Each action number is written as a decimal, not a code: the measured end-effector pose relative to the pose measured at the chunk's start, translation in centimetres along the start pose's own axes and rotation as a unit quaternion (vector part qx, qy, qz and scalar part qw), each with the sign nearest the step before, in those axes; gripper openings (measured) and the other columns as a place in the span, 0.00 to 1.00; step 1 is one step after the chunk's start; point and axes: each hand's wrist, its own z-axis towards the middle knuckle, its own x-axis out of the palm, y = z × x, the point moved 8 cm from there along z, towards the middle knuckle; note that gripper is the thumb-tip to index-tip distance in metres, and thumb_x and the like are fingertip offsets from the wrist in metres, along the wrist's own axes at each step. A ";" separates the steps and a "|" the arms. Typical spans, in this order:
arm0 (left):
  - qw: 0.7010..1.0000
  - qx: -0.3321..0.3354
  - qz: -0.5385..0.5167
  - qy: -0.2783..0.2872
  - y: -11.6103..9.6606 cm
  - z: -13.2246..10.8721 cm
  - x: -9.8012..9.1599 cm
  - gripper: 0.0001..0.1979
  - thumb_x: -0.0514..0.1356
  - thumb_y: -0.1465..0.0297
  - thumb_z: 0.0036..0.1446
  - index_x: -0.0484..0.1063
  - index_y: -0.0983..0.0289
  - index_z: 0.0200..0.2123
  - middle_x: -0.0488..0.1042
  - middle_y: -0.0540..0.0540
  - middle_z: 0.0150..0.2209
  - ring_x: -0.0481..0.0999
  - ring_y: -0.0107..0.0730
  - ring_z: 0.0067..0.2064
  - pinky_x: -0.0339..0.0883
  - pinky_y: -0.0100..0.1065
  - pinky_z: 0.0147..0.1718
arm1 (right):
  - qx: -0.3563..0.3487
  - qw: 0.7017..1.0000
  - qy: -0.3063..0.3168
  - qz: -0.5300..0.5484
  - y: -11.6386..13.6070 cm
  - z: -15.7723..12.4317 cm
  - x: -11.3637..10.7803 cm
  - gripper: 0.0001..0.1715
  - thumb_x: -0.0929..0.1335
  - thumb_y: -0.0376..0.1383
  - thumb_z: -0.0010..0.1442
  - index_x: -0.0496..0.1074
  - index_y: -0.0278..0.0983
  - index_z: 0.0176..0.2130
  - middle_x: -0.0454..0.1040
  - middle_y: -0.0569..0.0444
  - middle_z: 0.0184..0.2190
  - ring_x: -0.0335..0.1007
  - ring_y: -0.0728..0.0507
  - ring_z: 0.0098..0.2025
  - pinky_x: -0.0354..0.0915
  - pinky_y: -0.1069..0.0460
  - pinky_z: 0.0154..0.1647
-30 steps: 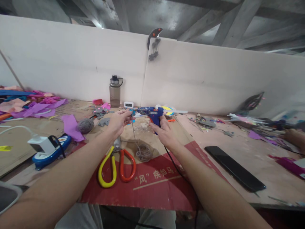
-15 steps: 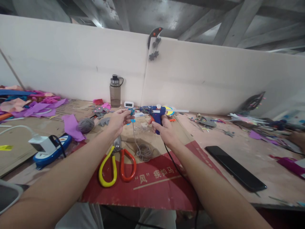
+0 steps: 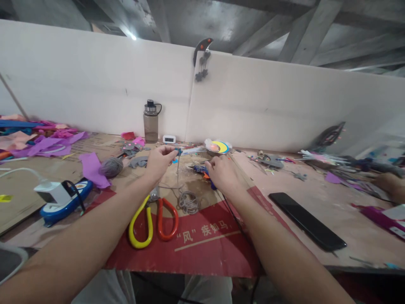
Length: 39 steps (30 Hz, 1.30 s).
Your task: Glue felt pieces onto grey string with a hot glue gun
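Beyond your left hand (image 3: pixel 161 164) and right hand (image 3: pixel 224 172), you face white panels (image 3: pixel 253 99) along the back of the table (image 3: pixel 319 179). High above both, beams (image 3: pixel 303 36) cross a grey ceiling (image 3: pixel 196 21), a light (image 3: pixel 132 36) shining on your left hand's side.

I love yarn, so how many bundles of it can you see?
2: a grey ball beside the purple piece, and a loose tangle by the red scissors handle. More may be hidden in the mess.
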 end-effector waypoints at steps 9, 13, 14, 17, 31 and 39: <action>0.995 0.055 0.066 0.045 -2.0 -1.9 2.2 0.07 0.61 0.69 0.47 0.70 0.65 0.31 0.72 0.50 0.24 0.68 0.23 0.22 0.61 0.26 0.20 | 0.166 0.838 0.126 0.505 4.0 -2.5 6.9 0.28 0.70 0.37 0.46 0.51 0.42 0.42 0.70 0.60 0.31 0.69 0.50 0.29 0.67 0.49 0.38; 0.997 0.031 0.034 0.060 -1.8 -2.1 2.7 0.09 0.62 0.69 0.47 0.72 0.66 0.33 0.73 0.52 0.25 0.71 0.25 0.23 0.61 0.26 0.19 | 0.146 0.897 0.097 0.406 3.3 -2.0 5.5 0.23 0.68 0.41 0.49 0.55 0.41 0.42 0.61 0.66 0.22 0.57 0.53 0.20 0.59 0.55 0.22; 0.997 0.022 0.026 0.065 -1.7 -2.1 2.9 0.09 0.62 0.68 0.47 0.72 0.66 0.34 0.73 0.52 0.25 0.72 0.26 0.24 0.62 0.26 0.19 | 0.126 0.919 0.074 0.365 3.2 -1.7 4.7 0.20 0.68 0.41 0.50 0.57 0.40 0.41 0.59 0.66 0.21 0.55 0.53 0.20 0.57 0.56 0.21; 0.997 -0.008 0.002 0.073 -1.1 -2.1 3.2 0.10 0.63 0.68 0.46 0.73 0.66 0.33 0.75 0.54 0.27 0.75 0.29 0.26 0.64 0.27 0.20 | 0.066 0.962 0.011 0.266 3.2 -1.1 2.7 0.13 0.66 0.40 0.53 0.63 0.39 0.39 0.56 0.64 0.20 0.54 0.52 0.22 0.54 0.56 0.23; 0.993 -0.026 -0.015 0.118 -0.9 -2.3 3.9 0.08 0.63 0.67 0.47 0.74 0.65 0.31 0.75 0.54 0.25 0.75 0.30 0.26 0.67 0.28 0.20 | 0.039 0.979 -0.002 0.200 3.5 -0.7 1.4 0.13 0.66 0.42 0.53 0.75 0.38 0.35 0.75 0.53 0.29 0.69 0.45 0.33 0.63 0.52 0.32; 0.988 -0.029 0.021 0.151 -1.3 -2.7 4.4 0.05 0.62 0.70 0.48 0.72 0.66 0.28 0.72 0.51 0.19 0.70 0.24 0.18 0.66 0.27 0.19 | 0.040 0.985 -0.008 0.168 3.5 -0.8 1.3 0.14 0.67 0.43 0.53 0.75 0.36 0.32 0.73 0.56 0.23 0.65 0.48 0.24 0.59 0.54 0.25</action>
